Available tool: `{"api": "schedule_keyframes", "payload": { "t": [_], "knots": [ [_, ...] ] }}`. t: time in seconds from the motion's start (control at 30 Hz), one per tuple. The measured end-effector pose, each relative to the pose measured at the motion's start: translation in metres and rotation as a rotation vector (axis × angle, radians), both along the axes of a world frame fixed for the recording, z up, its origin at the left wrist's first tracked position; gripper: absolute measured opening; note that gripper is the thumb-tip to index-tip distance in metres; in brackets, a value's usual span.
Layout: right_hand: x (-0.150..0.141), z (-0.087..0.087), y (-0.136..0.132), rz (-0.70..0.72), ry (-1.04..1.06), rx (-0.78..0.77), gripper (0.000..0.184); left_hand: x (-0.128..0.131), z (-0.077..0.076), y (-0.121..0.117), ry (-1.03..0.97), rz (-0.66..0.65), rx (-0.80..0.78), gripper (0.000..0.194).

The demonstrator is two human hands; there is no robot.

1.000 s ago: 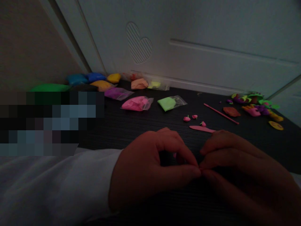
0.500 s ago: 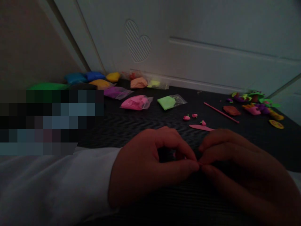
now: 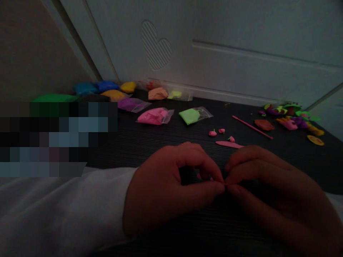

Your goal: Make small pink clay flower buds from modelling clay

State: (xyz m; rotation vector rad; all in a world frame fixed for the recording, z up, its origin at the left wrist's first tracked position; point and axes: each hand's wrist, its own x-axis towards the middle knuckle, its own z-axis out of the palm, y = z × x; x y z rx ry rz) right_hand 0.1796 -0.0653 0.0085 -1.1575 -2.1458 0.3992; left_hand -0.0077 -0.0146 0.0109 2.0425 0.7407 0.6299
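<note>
My left hand (image 3: 171,189) and my right hand (image 3: 276,196) meet at the fingertips low in the view. Between their pinched thumbs and fingers is a tiny bit of pink clay (image 3: 225,184), mostly covered by the fingertips. More small pink pieces (image 3: 199,176) show on the dark table behind my left fingers. Just beyond my right hand lies a pink clay knife (image 3: 227,144), its right end hidden by that hand. Small pink clay rosebuds with green bits, such as one bud (image 3: 212,133), rest past the knife.
A thin pink stick tool (image 3: 252,127) and a reddish clay lump (image 3: 264,125) lie at the right. Colourful clay figures (image 3: 292,121) crowd the far right corner. Bags of pink clay (image 3: 154,116) and green clay (image 3: 190,116) lie mid-table, with several others behind, against a white panel (image 3: 227,71).
Both hands keep their pinch and have shifted only slightly. The fingertips have drawn a little to the left. Everything on the table stays in place.
</note>
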Motion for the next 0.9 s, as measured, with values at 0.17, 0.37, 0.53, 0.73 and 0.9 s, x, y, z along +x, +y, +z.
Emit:
{"api": "schedule_keyframes", "payload": {
  "t": [0.17,0.37,0.53,0.73,0.9],
  "knots": [
    [0.002,0.000,0.004,-0.024,-0.001,-0.016,0.007,-0.001,0.000,-0.001,0.003,0.019,0.027,0.006],
    [0.016,-0.002,0.020,-0.089,-0.028,-0.147,0.007,-0.001,-0.004,-0.002,0.114,-0.013,0.362,0.013],
    [0.019,-0.005,0.026,-0.040,-0.108,-0.207,0.009,0.001,-0.006,-0.004,0.267,-0.080,0.518,0.016],
    [0.016,-0.006,0.022,-0.028,-0.195,-0.166,0.008,0.003,-0.006,-0.007,0.336,-0.094,0.570,0.015],
    [0.015,-0.006,0.023,-0.032,-0.234,-0.187,0.009,0.004,-0.007,-0.006,0.373,-0.114,0.558,0.013]
  ]
}}
